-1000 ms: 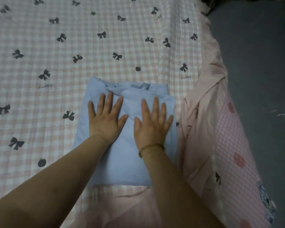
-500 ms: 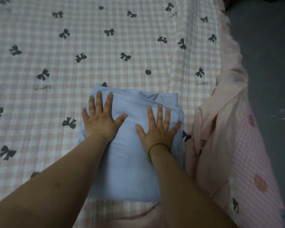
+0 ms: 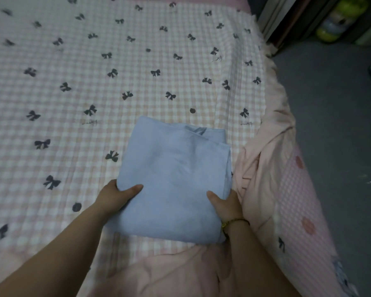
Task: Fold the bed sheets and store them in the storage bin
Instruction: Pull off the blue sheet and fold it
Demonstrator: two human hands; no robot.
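While folded blue sheet (image 3: 176, 179) lies on the bed (image 3: 94, 82) near its right edge | left grip (image 3: 116, 196) pinches it, thumb on top | right grip (image 3: 225, 204) likewise, fingers seemingly tucked underneath

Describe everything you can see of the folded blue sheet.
The folded blue sheet is plain pale blue, soft-looking cloth, folded into a rough rectangle with layers showing at its far right corner. It lies on the pink checked bedspread with black bows, near its right edge. The left hand and right hand grip its side edges, thumbs on top.
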